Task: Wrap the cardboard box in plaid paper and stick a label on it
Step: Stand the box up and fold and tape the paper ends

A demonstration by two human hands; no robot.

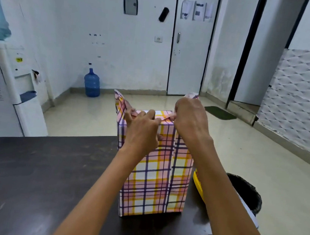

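The box (157, 176) stands upright on the dark table (36, 171), its sides covered in pink, yellow and purple plaid paper. Loose paper flaps (120, 101) stick up at its top end. My left hand (141, 131) presses on the top near edge, fingers over the folded paper and thumb on the front face. My right hand (190, 119) pinches a paper flap at the top right corner. No label is in view.
A yellow object (197, 183) lies at the table's right edge behind the box, beside a black bin (248, 193) on the floor. A water dispenser (4, 83) stands at the left, and a blue water bottle (92, 84) sits by the far wall.
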